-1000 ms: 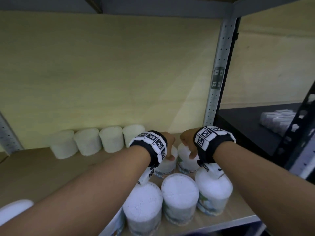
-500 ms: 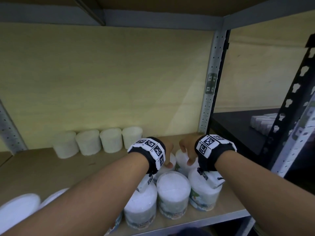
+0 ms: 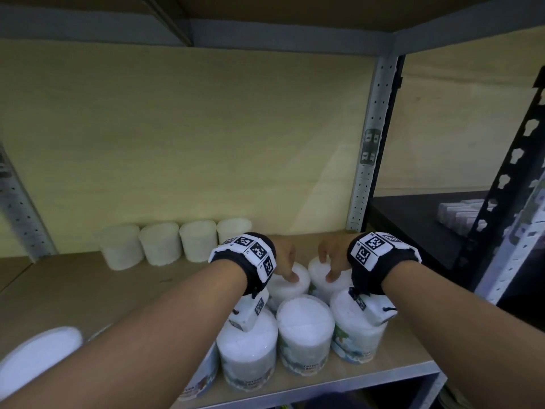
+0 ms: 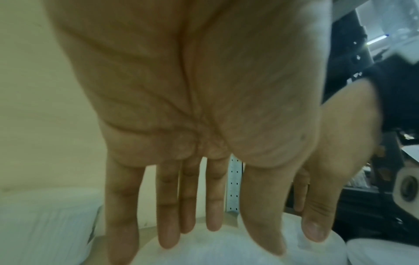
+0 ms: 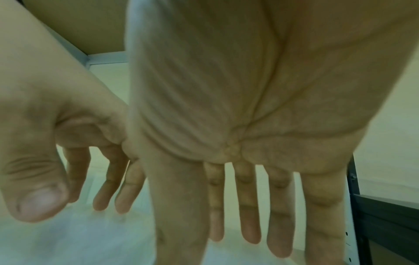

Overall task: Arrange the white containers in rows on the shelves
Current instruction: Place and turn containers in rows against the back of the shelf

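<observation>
Head view shows the left hand (image 3: pixel 284 261) and right hand (image 3: pixel 331 256), fingers spread downward, each touching a white container's (image 3: pixel 290 283) top near the shelf's (image 3: pixel 73 287) right front corner, likely to grasp both.

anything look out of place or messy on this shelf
Nothing is spilled, tipped or damaged. The only untidy part is the front cluster of white containers, bunched rather than lined up like the back row. The left hand and right hand hang open over it.
</observation>
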The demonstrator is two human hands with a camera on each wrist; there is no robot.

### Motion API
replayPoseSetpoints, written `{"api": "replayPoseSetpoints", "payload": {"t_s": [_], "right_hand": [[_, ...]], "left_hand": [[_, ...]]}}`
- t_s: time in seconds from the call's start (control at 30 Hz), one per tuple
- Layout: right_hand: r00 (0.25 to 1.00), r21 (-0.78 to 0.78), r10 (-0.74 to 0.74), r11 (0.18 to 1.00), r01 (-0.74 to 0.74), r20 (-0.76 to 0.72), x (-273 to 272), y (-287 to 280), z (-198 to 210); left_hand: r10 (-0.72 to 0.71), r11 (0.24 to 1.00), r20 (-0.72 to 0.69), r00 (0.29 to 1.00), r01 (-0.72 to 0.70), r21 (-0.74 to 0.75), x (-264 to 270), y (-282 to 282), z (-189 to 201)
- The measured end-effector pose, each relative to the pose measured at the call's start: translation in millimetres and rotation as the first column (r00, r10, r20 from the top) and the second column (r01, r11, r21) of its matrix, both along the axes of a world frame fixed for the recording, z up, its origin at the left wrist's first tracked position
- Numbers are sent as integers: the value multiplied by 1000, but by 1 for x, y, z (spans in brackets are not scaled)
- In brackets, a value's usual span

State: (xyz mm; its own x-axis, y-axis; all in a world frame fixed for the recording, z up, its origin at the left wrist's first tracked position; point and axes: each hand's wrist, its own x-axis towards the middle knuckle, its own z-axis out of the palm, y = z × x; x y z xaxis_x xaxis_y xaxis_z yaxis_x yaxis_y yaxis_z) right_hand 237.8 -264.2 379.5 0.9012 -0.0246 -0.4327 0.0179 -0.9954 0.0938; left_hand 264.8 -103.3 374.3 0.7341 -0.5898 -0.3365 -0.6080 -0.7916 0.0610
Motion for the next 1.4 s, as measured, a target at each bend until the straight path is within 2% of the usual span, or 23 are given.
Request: {"api": "replayPoseSetpoints", "payload": {"t_s": [0.27,0.53,0.9,1.23,1.4], "right_hand": [[977,230,-43,973,-7,210,25,20,13],[962,276,-19,959,-58,271,69,65,11],[953,258,39,959,-121,301,141,125,2],[976,136,54,987,-84,209,174,162,-16],[974,108,52,991,-77,222,177,164,-19]], "left_hand": [[111,982,12,994,-108,-157,18,49,15],[249,948,49,967,-233,-218,64,123,5],[366,897,94,926,-325,-299,132,179,-9],[327,916,96,940,-290,-278,155,188,-30],[313,917,99,944,-273,-291,158,189,-35]]}}
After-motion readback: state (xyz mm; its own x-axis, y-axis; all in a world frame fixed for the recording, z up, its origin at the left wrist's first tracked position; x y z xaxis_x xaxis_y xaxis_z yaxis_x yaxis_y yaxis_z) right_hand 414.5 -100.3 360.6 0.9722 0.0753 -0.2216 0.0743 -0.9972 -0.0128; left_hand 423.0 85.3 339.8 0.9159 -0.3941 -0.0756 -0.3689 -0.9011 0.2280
